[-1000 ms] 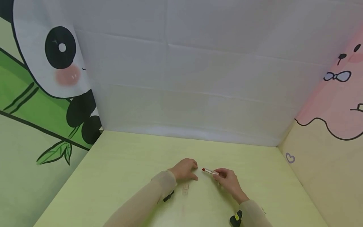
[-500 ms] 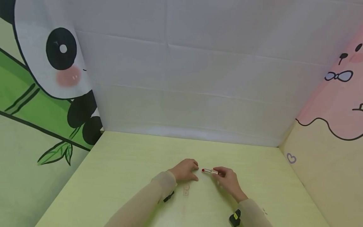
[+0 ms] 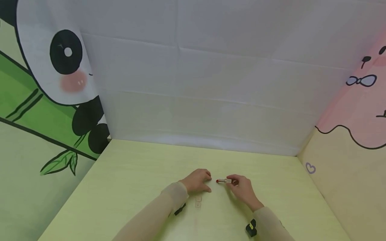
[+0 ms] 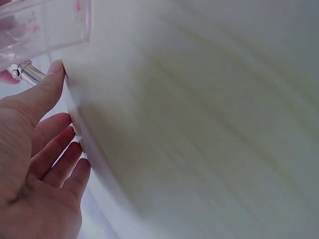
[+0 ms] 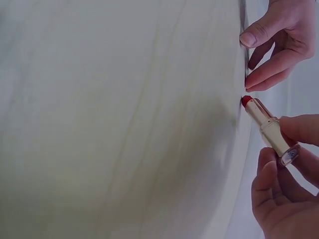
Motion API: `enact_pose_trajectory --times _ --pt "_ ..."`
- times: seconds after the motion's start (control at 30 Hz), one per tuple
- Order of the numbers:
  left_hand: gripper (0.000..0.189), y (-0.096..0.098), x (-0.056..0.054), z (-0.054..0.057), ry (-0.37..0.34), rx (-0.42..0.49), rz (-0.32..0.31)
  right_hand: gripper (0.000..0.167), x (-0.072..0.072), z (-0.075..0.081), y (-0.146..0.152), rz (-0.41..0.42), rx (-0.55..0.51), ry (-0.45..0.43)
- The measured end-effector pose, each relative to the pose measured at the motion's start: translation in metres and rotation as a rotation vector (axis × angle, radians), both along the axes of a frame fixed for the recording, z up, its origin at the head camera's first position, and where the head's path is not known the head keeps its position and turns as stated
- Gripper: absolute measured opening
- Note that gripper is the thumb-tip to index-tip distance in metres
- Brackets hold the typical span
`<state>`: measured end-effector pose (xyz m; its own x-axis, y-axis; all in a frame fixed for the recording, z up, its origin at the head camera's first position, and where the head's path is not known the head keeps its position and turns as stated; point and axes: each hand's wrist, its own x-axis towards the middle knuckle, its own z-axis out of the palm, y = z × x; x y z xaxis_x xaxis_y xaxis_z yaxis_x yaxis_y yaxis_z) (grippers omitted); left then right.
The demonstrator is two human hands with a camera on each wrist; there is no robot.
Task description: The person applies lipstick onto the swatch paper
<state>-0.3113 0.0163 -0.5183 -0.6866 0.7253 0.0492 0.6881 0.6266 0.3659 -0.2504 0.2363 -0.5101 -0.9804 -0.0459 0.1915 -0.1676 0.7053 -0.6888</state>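
Observation:
In the head view my right hand (image 3: pixel 243 191) pinches a lipstick (image 3: pixel 224 180) with a gold-silver tube and a bare red tip pointing left. The right wrist view shows thumb and fingers around the base of the lipstick (image 5: pixel 271 130). Its red tip is at or very close to the tabletop; contact cannot be made out. My left hand (image 3: pixel 197 180) rests on the table left of the tip, thumb and fingers apart, holding nothing visible. A clear plastic piece with reddish marks (image 3: pixel 198 201) lies just in front of the left hand; it looms large in the left wrist view (image 4: pixel 45 30).
The pale yellow tabletop (image 3: pixel 135 174) meets a white sheet backdrop (image 3: pixel 193 83) at the back. A panda-printed panel (image 3: pixel 60 83) stands on the left and a pink printed panel (image 3: pixel 356 110) on the right.
My right hand has turned slightly, so the lipstick lies more level and sits a little further right. The left hand stays almost in place.

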Motion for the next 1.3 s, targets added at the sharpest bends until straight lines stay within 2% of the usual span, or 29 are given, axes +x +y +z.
enact_pose_trajectory --times 0.5,1.0,1.3 --pt "0.051 0.0011 -0.0045 -0.0035 0.019 -0.017 -0.015 0.018 -0.0014 0.0008 -0.0034 0.032 0.026 0.029" --pt "0.052 -0.0002 -0.0043 -0.0039 -0.009 -0.001 -0.001 0.019 0.0003 0.005 -0.0048 0.05 0.052 0.028" --pt "0.05 0.0002 -0.0017 0.0019 0.0 0.005 -0.006 0.019 0.0002 0.0048 -0.0015 0.063 0.079 0.027"
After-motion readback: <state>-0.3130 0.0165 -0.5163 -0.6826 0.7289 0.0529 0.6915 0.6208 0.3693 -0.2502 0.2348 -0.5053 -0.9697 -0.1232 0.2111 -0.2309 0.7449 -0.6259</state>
